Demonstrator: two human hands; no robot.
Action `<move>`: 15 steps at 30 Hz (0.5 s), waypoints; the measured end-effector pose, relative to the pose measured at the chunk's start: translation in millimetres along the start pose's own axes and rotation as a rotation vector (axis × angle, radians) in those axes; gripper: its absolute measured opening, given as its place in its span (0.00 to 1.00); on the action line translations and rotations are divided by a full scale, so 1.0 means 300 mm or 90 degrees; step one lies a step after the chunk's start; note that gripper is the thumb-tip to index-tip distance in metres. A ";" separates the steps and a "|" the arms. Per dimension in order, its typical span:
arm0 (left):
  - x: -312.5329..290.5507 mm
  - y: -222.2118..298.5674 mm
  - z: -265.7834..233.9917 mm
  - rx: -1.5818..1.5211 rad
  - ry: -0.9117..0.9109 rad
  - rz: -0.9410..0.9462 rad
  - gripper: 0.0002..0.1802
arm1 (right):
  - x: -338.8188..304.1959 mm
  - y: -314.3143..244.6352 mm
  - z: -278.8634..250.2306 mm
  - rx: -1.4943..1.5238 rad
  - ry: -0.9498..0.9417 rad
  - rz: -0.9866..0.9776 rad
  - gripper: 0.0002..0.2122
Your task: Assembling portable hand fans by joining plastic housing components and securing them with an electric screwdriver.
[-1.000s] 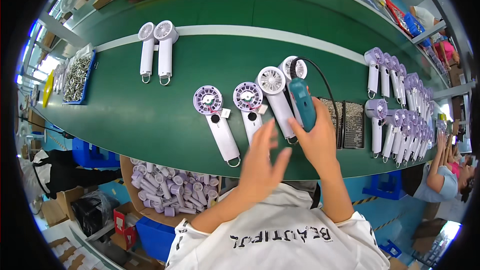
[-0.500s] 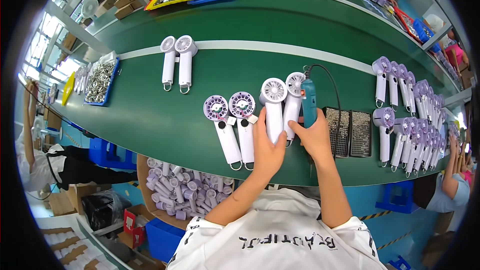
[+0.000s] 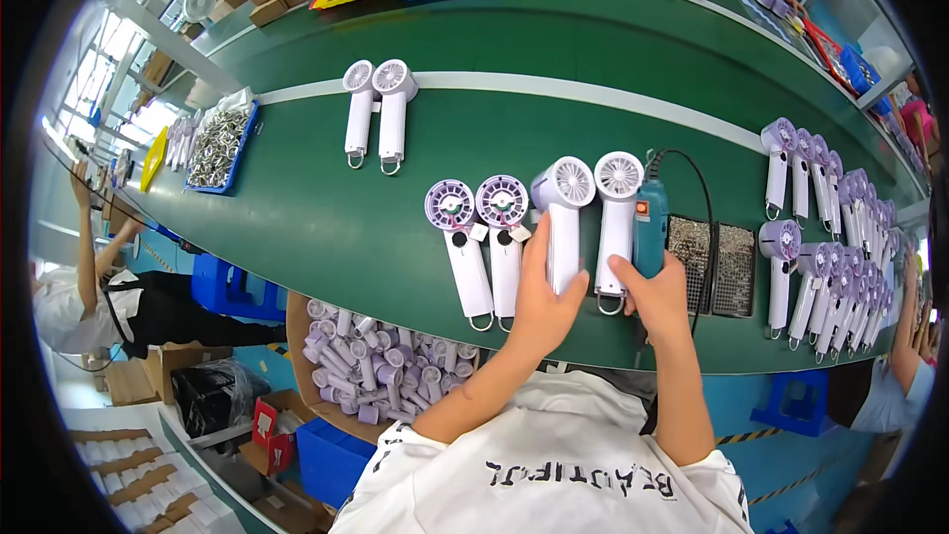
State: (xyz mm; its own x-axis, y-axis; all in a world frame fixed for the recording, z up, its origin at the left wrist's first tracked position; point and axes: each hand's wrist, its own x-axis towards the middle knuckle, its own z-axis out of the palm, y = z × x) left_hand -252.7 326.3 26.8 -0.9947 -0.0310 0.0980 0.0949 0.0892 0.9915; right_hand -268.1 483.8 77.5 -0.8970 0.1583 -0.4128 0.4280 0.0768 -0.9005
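Observation:
My left hand [image 3: 547,311] is closed around the handle of a white and lilac handheld fan [image 3: 564,237], its round grille facing up. My right hand [image 3: 660,299] grips a teal electric screwdriver [image 3: 649,232], bit end toward me. The thumb of that hand touches the lower handle of a second handheld fan [image 3: 618,213], which lies just left of the screwdriver. Left of my left hand lie two fans with their heads uncovered, an outer one [image 3: 469,272] and an inner one [image 3: 506,262]; wires and small white tabs show at their necks.
Two black screw trays [image 3: 733,272] sit right of the screwdriver, its cord arching above them. Many fans [image 3: 828,287] line the right side. Two fans [image 3: 393,119] lie farther back. A blue tray [image 3: 219,153] holds metal parts. A carton [image 3: 300,341] of fan parts stands below the table edge.
The two fans between my hands have moved apart, leaving a wider gap. My right hand and the screwdriver have shifted slightly right. The whole view has also shifted a little.

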 end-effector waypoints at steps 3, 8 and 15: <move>-0.028 0.116 -0.008 0.211 -0.080 0.075 0.42 | -0.044 -0.014 -0.018 -0.418 0.147 -0.223 0.22; -0.014 0.139 0.031 0.594 -0.127 0.143 0.43 | -0.072 -0.012 0.028 -0.591 0.190 -0.238 0.24; -0.037 0.089 0.050 0.533 -0.126 0.163 0.35 | -0.076 0.144 0.046 -0.362 0.209 -0.421 0.22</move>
State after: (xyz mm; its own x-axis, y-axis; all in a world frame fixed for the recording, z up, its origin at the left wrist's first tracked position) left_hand -239.7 343.9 51.0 -0.9429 0.2544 0.2149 0.3320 0.7687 0.5467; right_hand -230.8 470.1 46.1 -0.9388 0.1740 0.2974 -0.0907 0.7080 -0.7003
